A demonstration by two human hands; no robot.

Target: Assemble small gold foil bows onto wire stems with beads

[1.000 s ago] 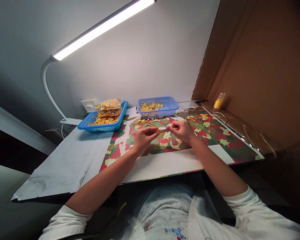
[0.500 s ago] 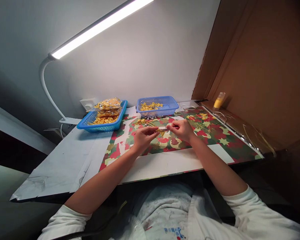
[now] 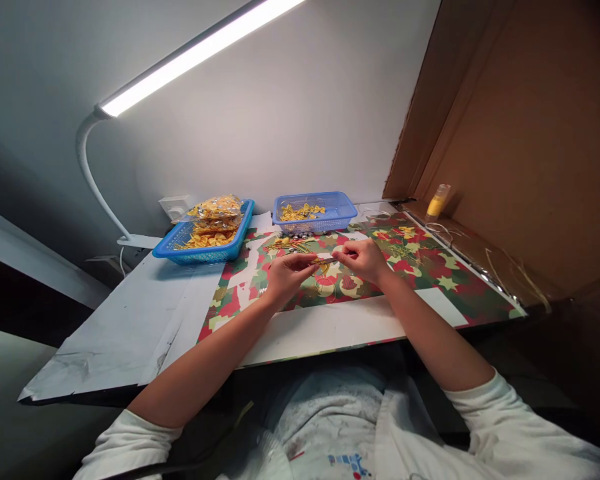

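Over the patterned mat, my left hand pinches a small gold ribbon piece, whose exact shape is too small to make out. A thin loop of cord seems to hang below it. My right hand is closed on a slim metal tool, its tip reaching the gold piece; the fingers hide most of the tool. Just beyond my left hand lie gold cords in a bundle, with several small silver beads behind them.
A blue basket at the back left holds yellow bows and filled plastic bags. Another blue basket holds gold bows. Loose yellow bows lie on the right; a yellow-filled bottle stands by the cardboard. A lamp hangs overhead.
Both hands stay in almost the same place, still holding the gold piece and the tool. Only the camera view has shifted very slightly.
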